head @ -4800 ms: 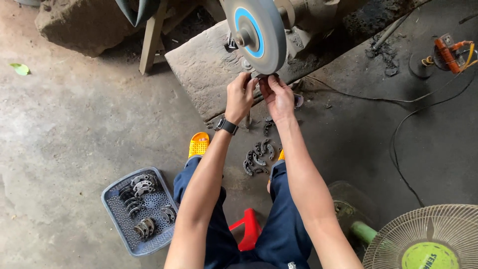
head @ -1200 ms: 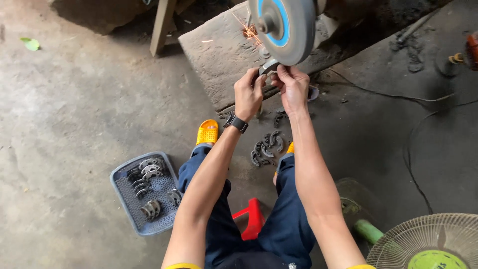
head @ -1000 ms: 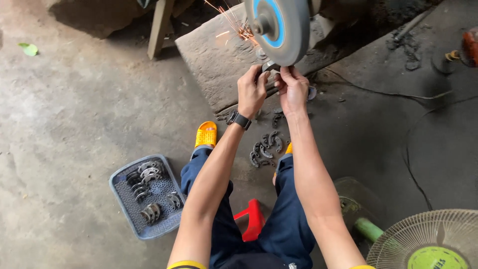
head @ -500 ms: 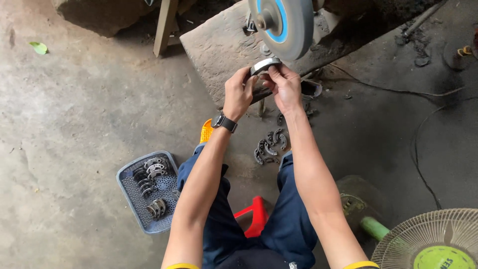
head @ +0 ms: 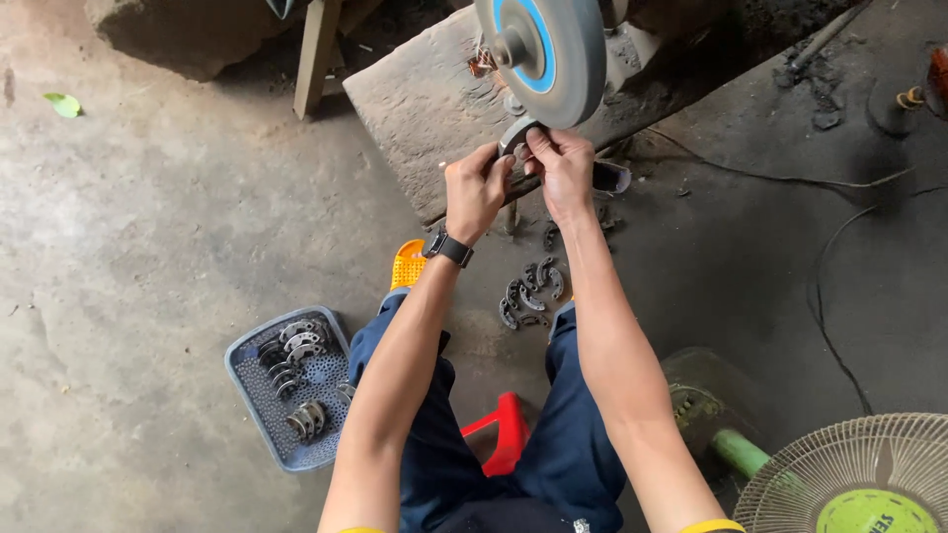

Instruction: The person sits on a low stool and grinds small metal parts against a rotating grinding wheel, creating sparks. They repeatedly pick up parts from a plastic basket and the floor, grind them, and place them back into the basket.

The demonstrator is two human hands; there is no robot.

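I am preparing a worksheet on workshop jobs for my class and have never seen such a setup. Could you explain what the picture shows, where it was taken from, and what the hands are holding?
The picture comes from a camera worn on a person's head, looking down at their own arms and knees. The left hand and right hand together hold a small curved metal piece just under a grinding wheel, a grey disc with a blue ring. Between the feet, on the concrete floor, lies a pile of similar metal pieces. A grey plastic basket on the person's left holds more. A fan stands at the lower right.
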